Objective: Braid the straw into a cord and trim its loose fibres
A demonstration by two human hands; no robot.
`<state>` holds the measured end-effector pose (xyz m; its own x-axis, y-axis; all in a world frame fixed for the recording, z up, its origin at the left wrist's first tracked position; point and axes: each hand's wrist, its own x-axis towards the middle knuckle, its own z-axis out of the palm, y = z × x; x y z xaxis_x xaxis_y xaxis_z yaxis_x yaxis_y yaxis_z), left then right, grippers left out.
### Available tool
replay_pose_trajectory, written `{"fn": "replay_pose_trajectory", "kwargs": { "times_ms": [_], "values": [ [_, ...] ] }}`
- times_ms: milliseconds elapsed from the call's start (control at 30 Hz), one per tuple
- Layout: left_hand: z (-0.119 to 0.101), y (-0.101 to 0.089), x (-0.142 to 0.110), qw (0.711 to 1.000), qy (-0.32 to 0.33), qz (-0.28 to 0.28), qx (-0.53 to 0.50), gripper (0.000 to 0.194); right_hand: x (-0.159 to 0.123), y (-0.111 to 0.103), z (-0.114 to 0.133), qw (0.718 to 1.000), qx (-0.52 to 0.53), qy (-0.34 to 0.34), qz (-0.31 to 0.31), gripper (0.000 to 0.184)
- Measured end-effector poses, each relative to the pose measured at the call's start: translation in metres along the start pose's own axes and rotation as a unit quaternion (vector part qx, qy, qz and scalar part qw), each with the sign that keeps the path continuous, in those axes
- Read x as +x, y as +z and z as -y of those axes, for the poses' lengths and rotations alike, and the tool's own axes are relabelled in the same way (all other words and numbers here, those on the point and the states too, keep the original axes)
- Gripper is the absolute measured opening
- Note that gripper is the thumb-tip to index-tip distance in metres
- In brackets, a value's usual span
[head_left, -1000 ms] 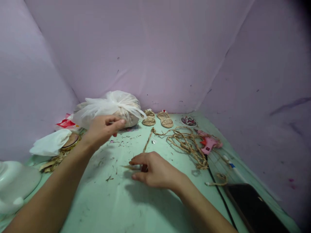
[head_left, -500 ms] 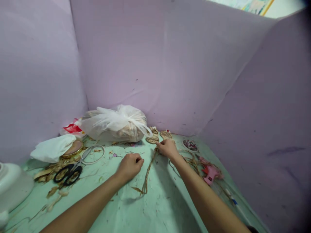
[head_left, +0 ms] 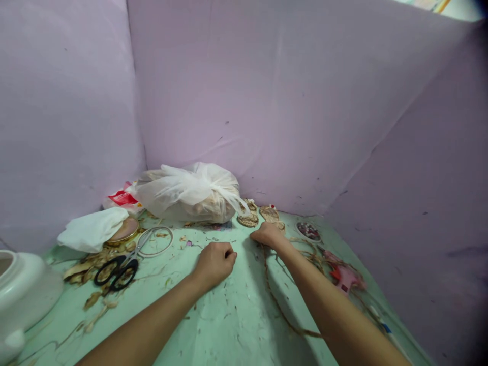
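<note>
My right hand (head_left: 268, 234) is closed around one end of a thin braided cord of brown plant fibre (head_left: 269, 279). The cord hangs from the fingers, curves along the green table and passes under my right forearm. My left hand (head_left: 215, 263) rests on the table as a loose fist, apart from the cord, with nothing visible in it. Just beyond my right hand lie woven straw-coloured pieces (head_left: 248, 219); another woven piece (head_left: 269, 213) carries a small red bead.
A tied white plastic bag (head_left: 194, 195) stands at the back. Black-handled scissors (head_left: 124, 269), a white ring (head_left: 168, 246) and dry scraps lie left, near a white pot (head_left: 32, 284). To the right are a dish of beads (head_left: 309, 231), loose fibres and a pink glue gun (head_left: 346, 277).
The cord has swung from the left side of my right hand to its right, towards my forearm. My left hand keeps its loose fist. The view has turned slightly left.
</note>
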<state>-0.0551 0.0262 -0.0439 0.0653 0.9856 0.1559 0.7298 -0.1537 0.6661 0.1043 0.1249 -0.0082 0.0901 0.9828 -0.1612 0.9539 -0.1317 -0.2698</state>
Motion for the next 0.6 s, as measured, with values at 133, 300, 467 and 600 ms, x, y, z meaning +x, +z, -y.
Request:
{"fn": "replay_pose_trajectory", "kwargs": {
  "times_ms": [133,300,467,600],
  "values": [
    [0.0,0.0,0.0,1.0,0.001,0.002,0.005,0.02,0.0,0.002,-0.004,0.998,0.059,0.017,0.003,0.017],
    [-0.001,0.001,0.002,1.0,0.002,0.009,0.013,0.021,-0.002,0.01,-0.007,0.983,0.177,0.039,-0.024,0.008],
    [0.001,0.001,0.002,1.0,0.005,0.012,0.02,0.02,-0.011,0.011,-0.006,0.938,0.342,0.046,-0.027,0.005],
    [-0.009,-0.008,-0.005,0.999,0.043,0.006,0.024,0.02,-0.039,-0.008,-0.005,0.891,0.452,0.011,-0.033,0.014]
  ]
}}
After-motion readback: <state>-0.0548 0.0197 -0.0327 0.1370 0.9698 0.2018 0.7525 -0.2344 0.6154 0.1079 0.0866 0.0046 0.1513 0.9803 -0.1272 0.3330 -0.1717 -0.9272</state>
